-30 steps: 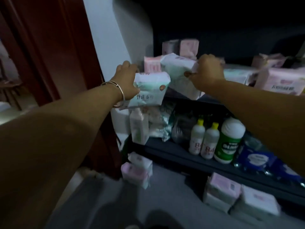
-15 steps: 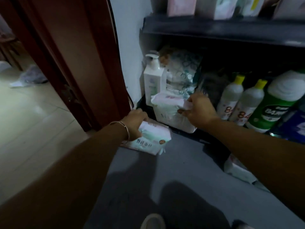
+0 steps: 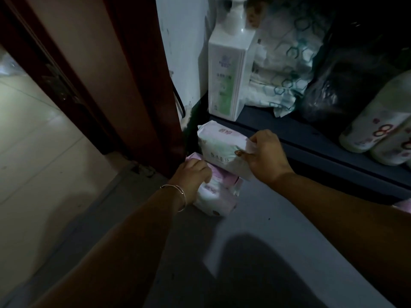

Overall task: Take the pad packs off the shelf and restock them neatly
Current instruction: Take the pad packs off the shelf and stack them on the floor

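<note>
My right hand [image 3: 264, 156] grips the right end of a white and pale green pad pack [image 3: 220, 147], held just above a small pile on the grey floor. My left hand [image 3: 193, 174], with a bracelet on the wrist, curls over a pink pad pack [image 3: 220, 176] in that pile. Below it lies a white and pink pad pack [image 3: 213, 198]. The pile sits at the foot of the dark shelf [image 3: 311, 147], beside the door frame. What my left fingers hold underneath is hidden.
A white pump bottle [image 3: 229, 72], a patterned plastic pack [image 3: 282, 63], a black bag [image 3: 347, 74] and white bottles [image 3: 378, 125] stand on the low shelf. A dark red door frame [image 3: 133, 85] rises at the left. Pale tiled floor [image 3: 33, 130] lies beyond it.
Both hands have come down from the upper shelf to the floor with a pack each. The left pack now lies on the pile; the right one hovers over it.
</note>
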`<state>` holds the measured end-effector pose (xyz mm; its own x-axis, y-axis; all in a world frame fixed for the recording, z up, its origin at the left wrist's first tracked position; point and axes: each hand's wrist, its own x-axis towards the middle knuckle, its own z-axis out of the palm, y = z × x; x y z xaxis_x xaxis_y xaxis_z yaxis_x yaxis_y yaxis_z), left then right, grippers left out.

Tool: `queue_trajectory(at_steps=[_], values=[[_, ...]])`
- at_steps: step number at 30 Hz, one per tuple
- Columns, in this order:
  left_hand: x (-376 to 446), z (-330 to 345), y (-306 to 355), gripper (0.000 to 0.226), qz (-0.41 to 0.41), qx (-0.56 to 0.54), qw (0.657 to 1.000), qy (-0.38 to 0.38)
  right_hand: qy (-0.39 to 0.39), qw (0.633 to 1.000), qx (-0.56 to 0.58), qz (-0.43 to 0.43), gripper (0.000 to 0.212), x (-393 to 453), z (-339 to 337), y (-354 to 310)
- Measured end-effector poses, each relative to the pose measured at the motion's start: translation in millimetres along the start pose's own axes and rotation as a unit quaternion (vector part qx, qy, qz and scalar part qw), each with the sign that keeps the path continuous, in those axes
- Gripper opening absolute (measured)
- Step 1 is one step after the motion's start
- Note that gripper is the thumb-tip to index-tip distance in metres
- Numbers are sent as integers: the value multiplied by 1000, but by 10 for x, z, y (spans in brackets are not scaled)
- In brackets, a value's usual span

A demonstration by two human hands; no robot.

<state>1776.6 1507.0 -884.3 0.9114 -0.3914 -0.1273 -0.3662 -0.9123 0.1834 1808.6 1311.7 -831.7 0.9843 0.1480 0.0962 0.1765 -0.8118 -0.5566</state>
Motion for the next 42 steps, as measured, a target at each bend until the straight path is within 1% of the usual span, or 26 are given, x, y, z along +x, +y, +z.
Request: queue_trajectory(at_steps=[2,4,5,7,10,14,16,18,22,26,28,31,36,39,42], values=[[9,70,-34,46,-57,93,994,-24,10,1000,15,-6,32,58,105,-7],[22,128,-47,52,-97,134,985,-58,25,999,30,-6,30,100,201,-13],[30,150,-45,56,-110,134,982,-72,28,999,30,-5,30,116,244,-9],[58,160,-10,59,-131,111,981,-86,22,1000,-7,-1,35,140,309,22],[125,111,41,50,-150,79,983,-74,6,997,-77,10,51,156,323,72],[202,-106,121,47,-143,68,986,-50,-50,995,-79,29,73,147,159,32],[222,-294,198,43,-135,52,989,-35,-81,993,-80,31,76,122,7,-21],[214,-532,289,40,-126,36,991,-20,-102,991,-88,19,73,81,-182,-92],[175,-1043,476,43,-97,29,995,-1,-110,990,-92,-10,61,-10,-682,-283],[189,-1702,792,43,-69,-24,997,30,-79,993,-82,-39,49,-99,-1418,-506],[234,-2094,1012,41,-51,-42,996,67,-57,995,-61,-50,52,-149,-1831,-593],[300,-2680,1376,37,-28,-49,993,103,-25,996,-55,-60,57,-199,-2408,-684],[427,-3694,2006,34,27,-6,985,173,48,991,-96,-84,48,-272,-3524,-775],[479,-4049,2259,34,41,-1,979,200,82,987,-122,-64,50,-237,-3999,-719],[600,-4203,2325,31,54,-6,975,217,100,986,-129,-40,50,-85,-4273,-678]])
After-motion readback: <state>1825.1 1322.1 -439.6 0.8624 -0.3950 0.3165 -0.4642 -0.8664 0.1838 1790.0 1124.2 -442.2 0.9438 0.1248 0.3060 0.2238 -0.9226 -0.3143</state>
